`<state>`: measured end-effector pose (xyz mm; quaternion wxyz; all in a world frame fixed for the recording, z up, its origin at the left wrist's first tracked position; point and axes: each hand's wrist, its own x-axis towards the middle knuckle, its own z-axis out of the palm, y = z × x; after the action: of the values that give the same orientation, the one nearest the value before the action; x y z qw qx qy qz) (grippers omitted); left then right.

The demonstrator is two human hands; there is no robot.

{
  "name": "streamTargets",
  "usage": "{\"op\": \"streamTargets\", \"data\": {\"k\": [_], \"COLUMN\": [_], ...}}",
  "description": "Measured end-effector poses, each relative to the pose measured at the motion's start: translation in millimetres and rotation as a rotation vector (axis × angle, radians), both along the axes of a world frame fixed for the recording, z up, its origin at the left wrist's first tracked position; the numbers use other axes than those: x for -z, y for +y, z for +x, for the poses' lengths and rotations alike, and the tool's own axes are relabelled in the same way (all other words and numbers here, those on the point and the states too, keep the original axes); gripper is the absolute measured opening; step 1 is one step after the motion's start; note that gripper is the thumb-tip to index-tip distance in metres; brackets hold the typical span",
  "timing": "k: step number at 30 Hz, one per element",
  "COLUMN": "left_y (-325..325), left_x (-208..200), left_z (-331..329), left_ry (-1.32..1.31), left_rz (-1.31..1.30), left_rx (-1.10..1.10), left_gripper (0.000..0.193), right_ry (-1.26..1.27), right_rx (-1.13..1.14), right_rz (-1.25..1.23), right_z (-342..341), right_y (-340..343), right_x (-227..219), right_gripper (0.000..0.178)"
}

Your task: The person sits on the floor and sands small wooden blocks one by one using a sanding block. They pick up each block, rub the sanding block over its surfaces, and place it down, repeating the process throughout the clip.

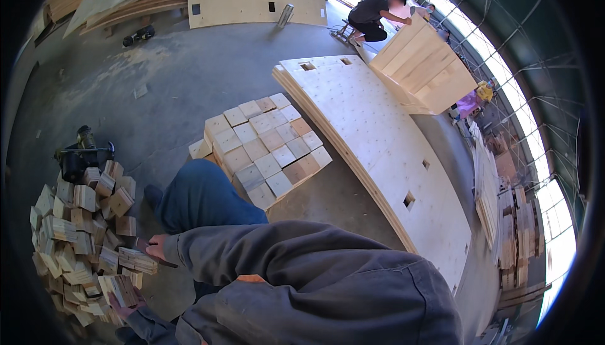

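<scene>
A pile of short wooden blocks lies on the floor at the left. At its near end my left hand is closed around a pale block with a layered-looking side. Just above it, at the pile's right edge, my right hand is closed on a thin dark tool, mostly covered by the fingers, so its kind cannot be made out. The tool's front end is close to the blocks. Grey sleeves cover both my arms, and the right one crosses the middle of the view.
A neat stack of square-ended timbers stands beyond my knee. Right of it lie large stacked plywood panels with cut holes. A dark power tool sits behind the pile. One person bends at a big wooden box; others are farther off.
</scene>
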<state>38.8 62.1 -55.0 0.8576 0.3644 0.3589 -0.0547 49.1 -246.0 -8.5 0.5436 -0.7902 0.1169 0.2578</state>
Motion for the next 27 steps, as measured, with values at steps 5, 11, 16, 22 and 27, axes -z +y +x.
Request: {"op": "streamTargets", "data": {"k": [5,11,16,22,27], "left_y": [0.6,5.9,-5.1,-14.6,-20.9], "left_x": [0.3,-6.1,-18.5,-40.0,-69.3], "left_z": [-2.2,-10.1,-14.5,-24.6,-33.5], "left_ry": [0.018,0.028,0.025,0.016,-0.013], "left_rz": [0.011,0.048,0.084,0.121,0.168], "left_rx": [-0.024,-0.071,-0.086,-0.12,-0.176], "left_gripper": [0.057,0.057,0.057,0.057,0.057], "right_ry": [0.01,0.059,-0.026,-0.014,0.02], "right_rx": [-0.031,-0.099,-0.072,-0.093,-0.112], "right_rz": [-0.026,-0.029,0.01,0.078,0.168], "right_z": [1.9,-3.0,-3.1,-3.2,-8.1], "right_y": [0.4,-0.1,5.5,7.5,4.2], "right_x": [19.4,-4.7,19.6,21.6,1.9], "right_gripper": [0.053,0.053,0.043,0.047,0.043]}}
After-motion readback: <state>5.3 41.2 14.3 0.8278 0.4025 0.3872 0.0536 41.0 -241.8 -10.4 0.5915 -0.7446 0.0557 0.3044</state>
